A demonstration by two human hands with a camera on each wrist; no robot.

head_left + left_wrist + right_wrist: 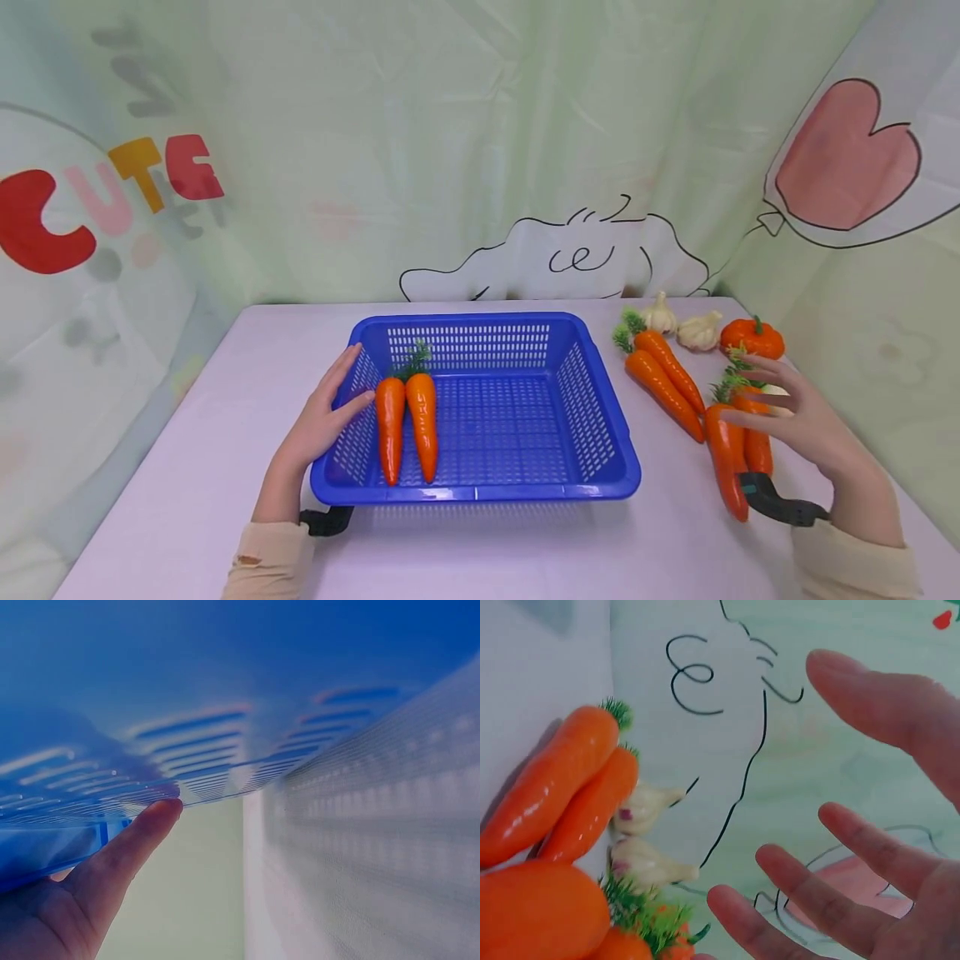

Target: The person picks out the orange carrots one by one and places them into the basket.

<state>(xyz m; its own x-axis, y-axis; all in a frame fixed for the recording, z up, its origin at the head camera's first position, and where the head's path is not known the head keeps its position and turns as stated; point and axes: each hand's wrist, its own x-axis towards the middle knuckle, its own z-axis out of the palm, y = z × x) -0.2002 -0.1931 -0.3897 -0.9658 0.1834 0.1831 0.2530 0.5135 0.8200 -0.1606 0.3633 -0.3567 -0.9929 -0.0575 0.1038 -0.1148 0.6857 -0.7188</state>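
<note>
Your left hand (324, 421) rests flat on the left wall of the blue basket (592, 400), two carrots (408, 425) lie inside, and your right hand (806, 417), fingers loose and holding nothing, must next grab the nearest carrots (731, 446) right of the basket.

The basket (592, 400) is glossy perforated plastic (blue), the carrots (408, 425) smooth and shiny, the table (187, 492) matt.

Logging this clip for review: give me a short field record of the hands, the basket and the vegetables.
left hand: open, fingers resting on the blue basket's left wall
right hand: open, spread over the nearer carrots on table, not gripping
blue basket: on the lilac table, between the hands
carrots in basket: two, side by side at its left
farther carrots on table: two
garlic bulbs: two
small pumpkin: beside the garlic
</note>
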